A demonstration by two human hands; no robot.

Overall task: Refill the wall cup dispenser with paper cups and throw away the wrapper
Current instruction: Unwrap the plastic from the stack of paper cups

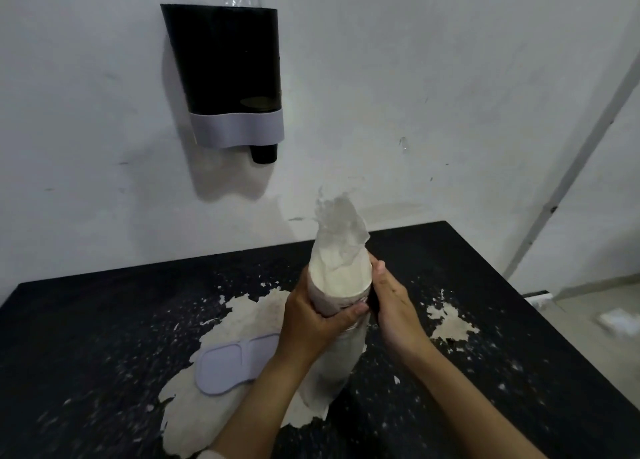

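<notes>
Left hand wraps the one sleeve of paper cups, upright over the near table | right hand curls on its far-right side, at the loose wrapper | peel downward — don't squeeze the stack | one dispenser far-left on wall, one lid on table
</notes>
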